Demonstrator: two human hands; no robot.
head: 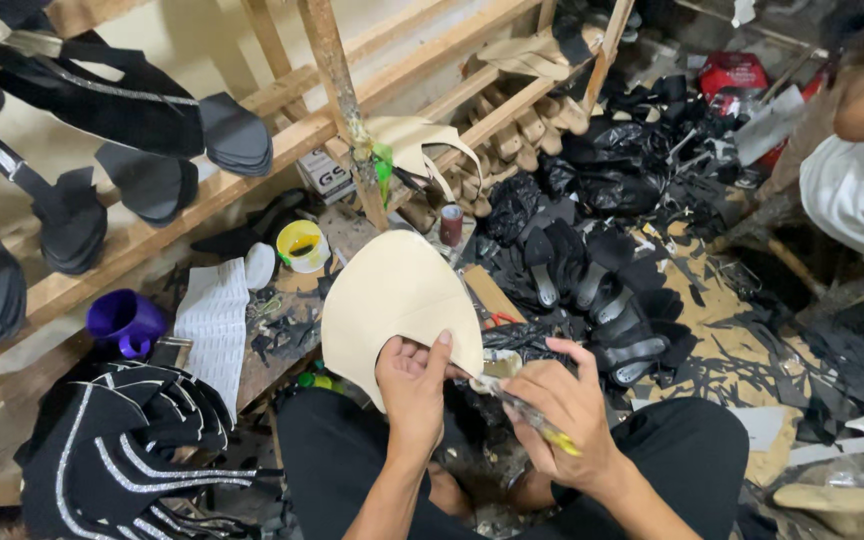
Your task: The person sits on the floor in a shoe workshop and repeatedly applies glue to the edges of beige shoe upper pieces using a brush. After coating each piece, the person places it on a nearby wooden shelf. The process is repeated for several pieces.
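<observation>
My left hand (414,385) grips the lower edge of a cream shoe sole (392,295), held upright over my lap with its broad face toward me. My right hand (564,405) is closed around a thin brush with a yellow handle (530,415); its tip touches the sole's lower right edge beside my left thumb. Both forearms rise from the bottom of the view over my black trousers (692,450).
A wooden rack (282,150) holds black soles and sandals at left. A purple mug (124,322), a yellow glue pot (303,245) and a white sheet (214,320) lie below it. Black sandals (592,290) and scraps cover the floor. Another person sits at upper right (862,190).
</observation>
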